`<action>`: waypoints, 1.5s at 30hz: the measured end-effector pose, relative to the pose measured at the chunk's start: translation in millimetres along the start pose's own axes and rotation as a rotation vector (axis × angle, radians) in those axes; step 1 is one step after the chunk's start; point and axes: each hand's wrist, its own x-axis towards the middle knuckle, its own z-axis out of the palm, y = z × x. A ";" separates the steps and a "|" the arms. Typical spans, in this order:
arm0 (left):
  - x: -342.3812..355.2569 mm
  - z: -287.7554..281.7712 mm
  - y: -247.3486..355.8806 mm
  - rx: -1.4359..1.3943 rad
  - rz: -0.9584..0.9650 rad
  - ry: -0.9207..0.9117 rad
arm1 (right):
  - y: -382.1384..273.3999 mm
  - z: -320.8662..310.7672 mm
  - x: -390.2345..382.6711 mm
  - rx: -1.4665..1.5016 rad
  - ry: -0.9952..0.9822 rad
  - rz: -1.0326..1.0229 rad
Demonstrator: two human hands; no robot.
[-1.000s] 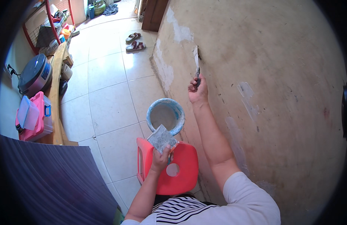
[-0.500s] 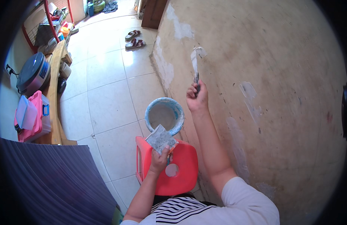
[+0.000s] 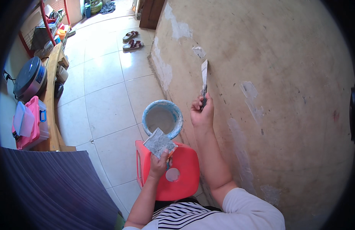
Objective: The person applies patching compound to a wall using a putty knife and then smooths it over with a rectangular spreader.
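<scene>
One wall patch (image 3: 199,51) now sits clear of the knife (image 3: 204,72) in the reaching right hand (image 3: 202,111); left hand (image 3: 159,165) holds a scraper (image 3: 159,142).

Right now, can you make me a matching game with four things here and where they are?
Things:
1. dark-handled scraper
2. pair of sandals
3. square grey tool
4. box with pink

Places:
A. left hand
B. wooden bench
C. right hand
D. tiled floor

Right pairs: 1-C, 2-D, 3-A, 4-B.

Pale tiled floor (image 3: 104,111), wooden bench (image 3: 51,96), far brown panel (image 3: 151,14), perhaps a door.
</scene>
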 end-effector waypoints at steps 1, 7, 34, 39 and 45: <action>0.1 0.8 0.5 -0.006 0.005 0.001 | 2.0 -1.4 -1.8 0.004 -0.001 0.028; 2.2 -3.8 -5.1 0.089 0.029 -0.060 | 13.7 45.3 55.3 -0.074 -0.052 0.076; 2.7 -2.0 -2.7 0.067 0.036 -0.041 | 9.5 -5.9 0.7 -0.200 0.042 -0.022; 1.3 -1.0 1.1 0.037 -0.013 -0.026 | 28.8 37.1 67.8 -0.281 -0.035 0.052; 2.0 0.1 1.8 0.029 -0.009 -0.033 | 15.9 48.0 100.8 -0.168 -0.017 -0.085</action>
